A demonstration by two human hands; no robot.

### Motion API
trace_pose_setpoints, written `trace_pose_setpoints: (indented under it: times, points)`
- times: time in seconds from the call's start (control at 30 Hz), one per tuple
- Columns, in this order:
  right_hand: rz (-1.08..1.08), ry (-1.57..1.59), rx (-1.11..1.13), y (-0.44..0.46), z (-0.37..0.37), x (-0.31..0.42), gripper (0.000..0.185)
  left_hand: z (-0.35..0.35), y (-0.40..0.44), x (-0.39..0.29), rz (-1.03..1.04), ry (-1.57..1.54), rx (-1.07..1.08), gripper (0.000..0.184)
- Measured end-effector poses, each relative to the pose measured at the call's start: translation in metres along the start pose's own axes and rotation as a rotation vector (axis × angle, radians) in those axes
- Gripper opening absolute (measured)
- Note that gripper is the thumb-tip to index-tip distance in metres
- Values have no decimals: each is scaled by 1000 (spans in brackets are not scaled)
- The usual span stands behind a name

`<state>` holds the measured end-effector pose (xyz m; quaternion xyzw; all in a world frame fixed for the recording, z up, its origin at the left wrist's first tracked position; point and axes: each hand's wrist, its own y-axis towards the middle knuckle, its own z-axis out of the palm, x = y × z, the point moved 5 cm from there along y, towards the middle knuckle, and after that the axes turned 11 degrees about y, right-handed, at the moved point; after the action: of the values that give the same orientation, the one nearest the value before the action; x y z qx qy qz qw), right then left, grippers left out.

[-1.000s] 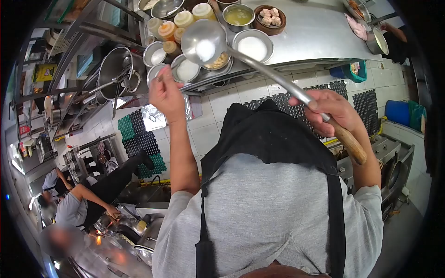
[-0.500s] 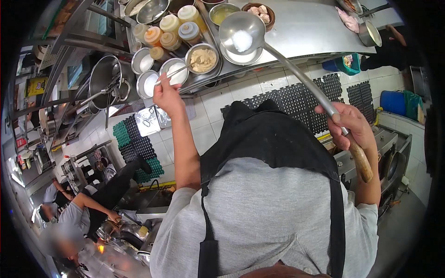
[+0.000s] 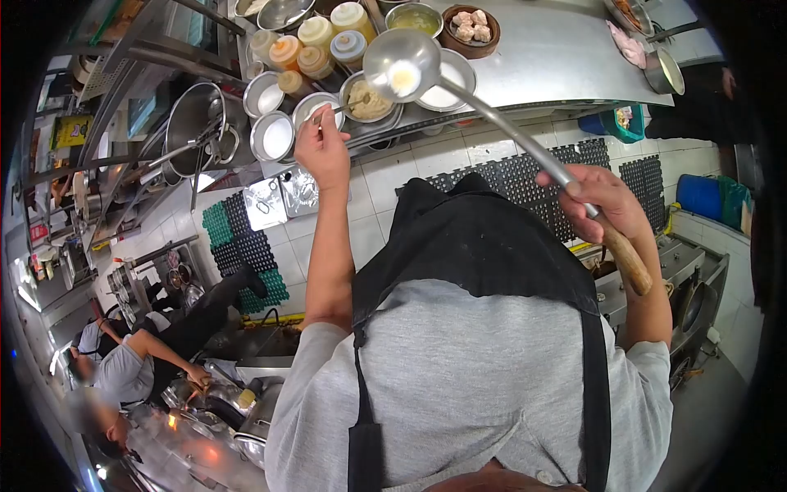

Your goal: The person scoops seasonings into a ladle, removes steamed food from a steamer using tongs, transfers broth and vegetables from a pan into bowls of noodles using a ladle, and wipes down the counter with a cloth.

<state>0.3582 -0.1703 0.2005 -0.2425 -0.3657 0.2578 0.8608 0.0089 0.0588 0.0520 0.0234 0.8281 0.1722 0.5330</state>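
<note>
My right hand is wrapped round the handle of a long metal ladle with a wooden grip end. White stuff with a small yellowish patch lies in the ladle's bowl, which hangs over the counter's edge. My left hand pinches the end of a thin metal spoon, whose other end reaches the bowl of pale yellow paste. Bowls of white powder stand beside my left hand. Another white-filled bowl is partly behind the ladle.
Squeeze bottles and a round steamer with dumplings stand on the steel counter. A large metal pot is at the left. Co-workers stand by flames at the lower left; another person is at the upper right.
Yellowish stuff now shows on the white in the ladle. My left hand first moved back toward me with the spoon, then right and slightly up. The ladle swung right, then back left.
</note>
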Motion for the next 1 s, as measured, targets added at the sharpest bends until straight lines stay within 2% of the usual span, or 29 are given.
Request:
trace_pose_setpoints:
  times: [0.23, 0.4, 0.5, 0.63, 0.67, 0.7, 0.77, 0.8, 0.87, 0.9, 0.97, 1.0]
  points:
    - [-117, -11, -142, -28, -7, 11, 41, 0, 0, 29, -289, -173, -73, 24]
    - [-103, 3, -140, -26, -17, 7, 39, 4, 1, 57, -522, -368, -113, 26]
    - [-78, -15, -141, -23, -17, 7, 38, -12, 3, 58, -620, -376, -177, 24]
    - [2, -101, -109, -8, -9, 3, 37, -46, 11, 22, -561, -552, -240, 22]
    - [40, -105, -102, -1, -6, 1, 38, -60, 14, 2, -436, -508, -217, 22]
    - [41, -106, -101, 8, -2, 0, 38, -70, 15, -14, -436, -507, -218, 22]
    - [105, -60, -23, 26, 13, -4, 39, -100, 23, -60, 52, 99, -309, 23]
    - [129, -53, -6, 32, 20, -4, 38, -109, 28, -54, 53, 103, -319, 23]
    - [144, -60, 35, 38, 34, -1, 38, -126, 41, -37, 231, 464, -328, 26]
    - [155, -58, 65, 40, 41, -1, 39, -129, 47, -15, 228, 466, -341, 26]
    - [148, -76, 94, 37, 42, 1, 40, -117, 66, 44, -33, 462, -152, 30]
    - [133, -63, 89, 34, 41, 4, 41, -119, 74, 66, -304, 378, -94, 40]
